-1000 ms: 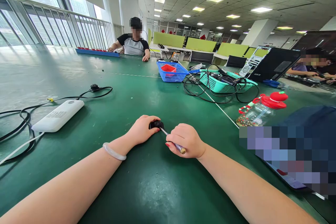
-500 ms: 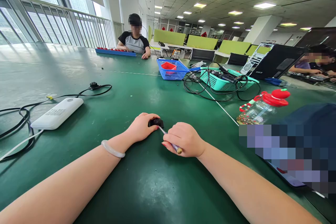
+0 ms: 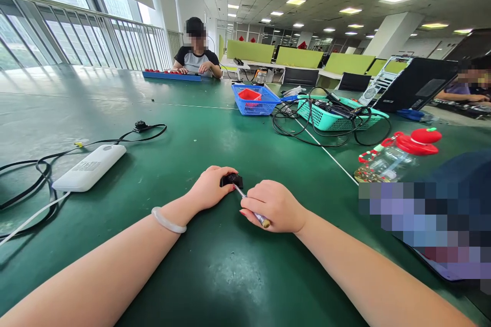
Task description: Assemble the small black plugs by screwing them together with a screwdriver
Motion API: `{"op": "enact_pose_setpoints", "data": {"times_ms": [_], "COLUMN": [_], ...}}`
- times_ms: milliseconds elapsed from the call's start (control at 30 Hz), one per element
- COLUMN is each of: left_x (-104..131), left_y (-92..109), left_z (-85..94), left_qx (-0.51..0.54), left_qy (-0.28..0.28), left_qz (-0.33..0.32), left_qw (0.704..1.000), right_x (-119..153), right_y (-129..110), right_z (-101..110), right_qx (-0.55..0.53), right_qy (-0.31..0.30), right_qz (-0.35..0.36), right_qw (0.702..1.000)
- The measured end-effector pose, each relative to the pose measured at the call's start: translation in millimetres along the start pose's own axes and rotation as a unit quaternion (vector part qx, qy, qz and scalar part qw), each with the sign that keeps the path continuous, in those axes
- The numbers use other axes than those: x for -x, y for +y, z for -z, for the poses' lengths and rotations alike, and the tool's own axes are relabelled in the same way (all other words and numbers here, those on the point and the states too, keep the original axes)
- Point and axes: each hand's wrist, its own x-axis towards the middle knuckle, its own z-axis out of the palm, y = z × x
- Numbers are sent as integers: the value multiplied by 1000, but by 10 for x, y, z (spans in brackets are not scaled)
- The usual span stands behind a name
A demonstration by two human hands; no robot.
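In the middle of the green table, my left hand is closed on a small black part, thumb on its near side and fingers over its far side. What kind of part it is I cannot make out. My right hand grips a slim metal screwdriver with a brass-coloured end. The tool tilts, its end towards me and its tip touching or very close to the black part. My left thumb hides some of the contact. A pale bangle circles my left wrist.
A white power bank and black straps lie left. Beyond my hands stand a blue basket and a teal basket with tangled cables. At right are a red-lidded bottle and a computer case. A person sits opposite.
The view has shifted slightly, so the scene sits a little differently. My hands keep the same hold on the black part and screwdriver. The person opposite has raised one hand off the table.
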Motion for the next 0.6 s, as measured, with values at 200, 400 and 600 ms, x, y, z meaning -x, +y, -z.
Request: {"op": "enact_pose_setpoints", "data": {"times_ms": [200, 400, 600], "left_x": [-10, -14, -21], "left_y": [-20, -48, -35], "left_z": [-12, -15, -21], "left_qx": [9, 20, 19], "left_qy": [8, 9, 5], "left_qz": [8, 0, 2], "left_qw": [1000, 1000, 1000], "right_x": [6, 3, 9], "right_y": [-3, 0, 8], "right_z": [-20, -7, 10], "right_qx": [-9, -3, -9], "right_qy": [-5, 27, 40], "right_qz": [-12, -21, -21], "right_qw": [1000, 999, 999]}}
